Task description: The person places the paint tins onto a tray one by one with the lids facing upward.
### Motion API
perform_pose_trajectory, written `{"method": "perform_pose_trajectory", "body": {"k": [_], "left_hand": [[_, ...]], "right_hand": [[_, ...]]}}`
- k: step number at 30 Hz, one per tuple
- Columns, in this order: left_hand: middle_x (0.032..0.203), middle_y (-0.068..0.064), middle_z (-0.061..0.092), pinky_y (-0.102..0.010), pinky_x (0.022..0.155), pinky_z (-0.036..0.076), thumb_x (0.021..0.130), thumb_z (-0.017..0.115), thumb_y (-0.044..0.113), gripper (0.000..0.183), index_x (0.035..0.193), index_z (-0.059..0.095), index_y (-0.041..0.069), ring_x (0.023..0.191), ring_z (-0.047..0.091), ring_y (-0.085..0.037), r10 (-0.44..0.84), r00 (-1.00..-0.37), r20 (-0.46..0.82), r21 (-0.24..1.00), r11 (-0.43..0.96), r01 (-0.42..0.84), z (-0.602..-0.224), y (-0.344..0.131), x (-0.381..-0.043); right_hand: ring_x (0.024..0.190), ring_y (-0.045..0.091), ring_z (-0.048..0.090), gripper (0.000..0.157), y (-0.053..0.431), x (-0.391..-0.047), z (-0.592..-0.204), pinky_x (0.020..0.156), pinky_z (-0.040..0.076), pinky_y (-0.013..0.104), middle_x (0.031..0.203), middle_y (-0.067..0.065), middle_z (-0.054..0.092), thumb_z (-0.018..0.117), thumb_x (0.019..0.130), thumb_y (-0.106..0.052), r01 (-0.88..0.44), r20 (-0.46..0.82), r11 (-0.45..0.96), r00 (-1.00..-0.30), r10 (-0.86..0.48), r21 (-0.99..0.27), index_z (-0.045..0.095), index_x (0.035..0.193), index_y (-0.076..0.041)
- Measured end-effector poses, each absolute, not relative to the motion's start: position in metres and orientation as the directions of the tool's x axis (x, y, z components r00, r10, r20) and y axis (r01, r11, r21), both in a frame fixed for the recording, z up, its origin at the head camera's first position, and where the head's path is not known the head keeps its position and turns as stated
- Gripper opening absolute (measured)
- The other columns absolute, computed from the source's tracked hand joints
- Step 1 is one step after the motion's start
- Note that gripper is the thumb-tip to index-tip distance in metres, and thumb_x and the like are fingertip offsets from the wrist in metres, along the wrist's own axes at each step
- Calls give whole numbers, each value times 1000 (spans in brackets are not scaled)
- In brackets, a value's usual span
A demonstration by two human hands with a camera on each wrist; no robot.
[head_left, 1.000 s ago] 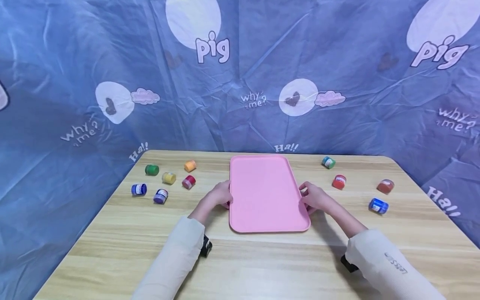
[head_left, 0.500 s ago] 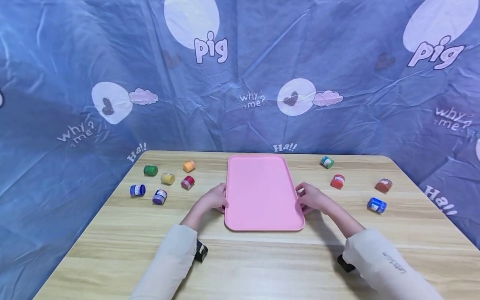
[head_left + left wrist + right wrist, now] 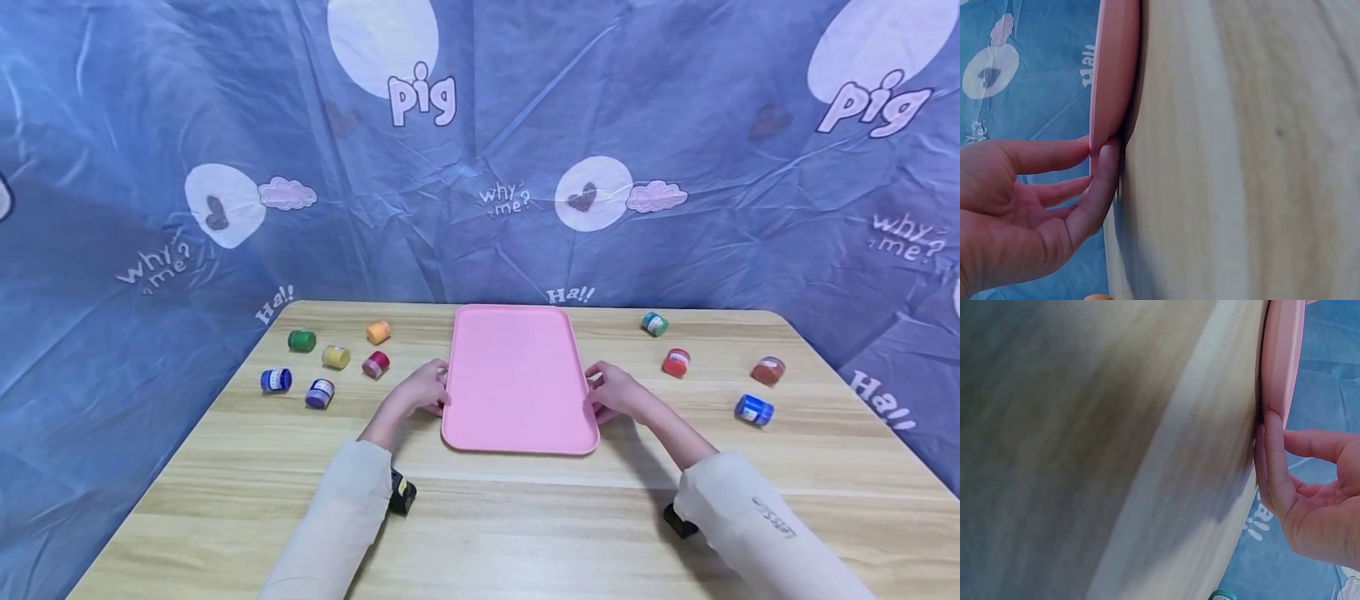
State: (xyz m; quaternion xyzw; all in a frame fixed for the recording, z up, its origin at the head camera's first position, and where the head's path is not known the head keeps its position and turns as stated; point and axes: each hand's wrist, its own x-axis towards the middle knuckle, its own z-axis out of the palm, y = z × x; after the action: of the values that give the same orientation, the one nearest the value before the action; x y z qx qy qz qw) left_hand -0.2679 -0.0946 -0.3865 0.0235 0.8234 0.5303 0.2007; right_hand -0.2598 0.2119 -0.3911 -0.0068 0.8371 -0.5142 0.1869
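A pink rectangular tray lies face up at the middle of the wooden table, its long sides running away from me. My left hand pinches its left rim; in the left wrist view the thumb is on the rim of the tray and the other fingers curl beneath. On the opposite side my right hand pinches the right rim. The right wrist view has the fingers of that hand against the outer wall of the tray, close to the tabletop.
On the left lie several small paint jars: green, orange, yellow, crimson, blue and purple. On the right are teal, red, brown and blue jars. A blue printed cloth hangs behind.
The tray has shifted left and slightly away from me, with both hands holding its sides throughout. The jars keep their places on the table.
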Motion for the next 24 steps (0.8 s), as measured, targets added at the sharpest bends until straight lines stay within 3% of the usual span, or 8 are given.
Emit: {"method": "perform_pose_trajectory", "body": {"k": [9,13,21,24], "left_hand": [[92,-16,43,-31,53,47,65,49,-17,66,124,26,-1,60,49,-19,237,-927,-291,906,379,-187,-388,-96,-268],[96,-17,45,-32,55,48,64,50,-16,65,123,27,-2,65,52,-21,247,-923,-295,913,357,-196,-390,-98,-269],[103,-23,43,-35,58,47,67,48,-17,62,123,26,-4,72,53,-29,254,-921,-296,919,339,-202,-387,-99,-266],[102,-22,43,-35,59,47,67,48,-17,61,123,27,-4,72,53,-28,251,-917,-310,916,338,-217,-386,-100,-265]], "right_hand": [[60,26,56,45,219,-272,-407,53,47,37,88,19,44,47,69,3,202,-316,481,-934,-168,-853,30,110,6],[59,26,55,40,220,-264,-388,52,47,37,83,20,47,48,74,-1,151,-287,542,-942,-176,-827,31,109,8],[57,21,55,31,259,-266,-346,52,48,34,74,18,51,46,79,-9,18,-160,714,-978,-131,-700,42,101,13],[56,21,55,33,281,-270,-337,56,46,35,67,14,54,45,81,-16,-11,-98,817,-992,-82,-577,46,98,12]]}}
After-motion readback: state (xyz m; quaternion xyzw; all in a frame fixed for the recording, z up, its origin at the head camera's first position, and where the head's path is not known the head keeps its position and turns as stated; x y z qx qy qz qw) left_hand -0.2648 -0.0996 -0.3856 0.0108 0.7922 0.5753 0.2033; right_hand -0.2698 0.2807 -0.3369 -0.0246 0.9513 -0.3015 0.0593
